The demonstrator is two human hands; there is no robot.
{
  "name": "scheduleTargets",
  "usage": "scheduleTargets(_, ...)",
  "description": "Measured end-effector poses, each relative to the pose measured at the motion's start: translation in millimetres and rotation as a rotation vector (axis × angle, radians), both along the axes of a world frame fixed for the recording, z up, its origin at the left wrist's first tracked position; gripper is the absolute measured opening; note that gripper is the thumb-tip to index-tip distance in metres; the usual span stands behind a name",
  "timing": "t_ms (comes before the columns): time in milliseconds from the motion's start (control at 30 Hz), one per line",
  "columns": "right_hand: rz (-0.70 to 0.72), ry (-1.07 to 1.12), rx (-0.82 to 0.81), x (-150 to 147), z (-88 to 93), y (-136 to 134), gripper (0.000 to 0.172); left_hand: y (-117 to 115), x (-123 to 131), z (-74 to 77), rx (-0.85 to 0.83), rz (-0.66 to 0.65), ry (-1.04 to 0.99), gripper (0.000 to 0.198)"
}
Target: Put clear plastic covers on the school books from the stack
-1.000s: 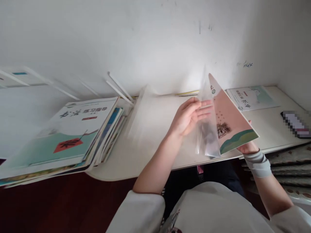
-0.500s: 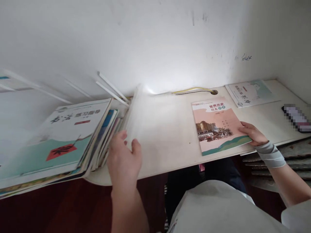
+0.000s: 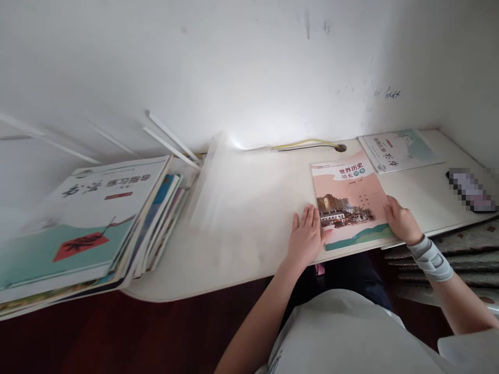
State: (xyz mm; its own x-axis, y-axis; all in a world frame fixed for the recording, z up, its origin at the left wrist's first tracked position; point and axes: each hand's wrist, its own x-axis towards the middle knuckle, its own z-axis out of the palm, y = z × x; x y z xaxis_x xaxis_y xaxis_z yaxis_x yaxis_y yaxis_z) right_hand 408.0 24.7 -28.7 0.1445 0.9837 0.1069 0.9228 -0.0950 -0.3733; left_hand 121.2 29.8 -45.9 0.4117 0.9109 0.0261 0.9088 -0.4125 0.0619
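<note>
Head view puts us over a pale desk (image 3: 249, 259), and plenty is hard to read. Our left hand (image 3: 307, 236) lies flat with fingers spread and loose, gripping nothing, its fingertips touching the left edge of the pink history workbook (image 3: 349, 200). Our right hand (image 3: 401, 221) rests on the book's lower right corner, fingers curled over the cover; whether the thumb is under the edge we cannot tell. The workbook lies flat near the desk's front edge, its lower corner just over the lip.

A clear plastic sleeve (image 3: 234, 192) left of the book is blurred, its outline barely readable. The blurred-out dark object (image 3: 471, 189) at far right is pixelated. The stack of books (image 3: 97, 223) on the left is cut off by the frame. A second thin workbook (image 3: 401, 149) lies at the back right, near the wall.

Open desk shows between the stack and the pink book, partly under the sleeve. A yellow cable (image 3: 307, 143) runs along the back edge.
</note>
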Motion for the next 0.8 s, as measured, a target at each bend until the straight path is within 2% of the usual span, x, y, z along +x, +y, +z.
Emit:
scheduleTargets(133, -0.045, -0.153, -0.038, -3.0, 2.2, -3.6, 0.045, -2.3, -0.8, 2.5, -0.003, -0.004, -0.001, 0.069)
scheduleTargets(267, -0.06, -0.196, -0.014, -4.2, 1.1, -4.9, 0.046, -3.9, 1.1, 8.7, -0.031, -0.024, -0.017, 0.073)
scheduleTargets(533, -0.039, -0.203, 0.054, -2.9, -3.3, -5.1, 0.047, -6.1, -8.9, 9.1, -0.084, -0.166, -0.073, 0.103)
scheduleTargets(700, -0.1, -0.227, 0.086, -0.3, -0.1, -11.7, 0.042, -5.9, -9.2, 10.6, -0.107, -0.164, -0.066, 0.105)
scheduleTargets(800, -0.058, -0.255, 0.134, 8.1, -1.0, -17.9, 0.042, -6.0, -8.3, 8.7, -0.083, -0.162, -0.069, 0.101)
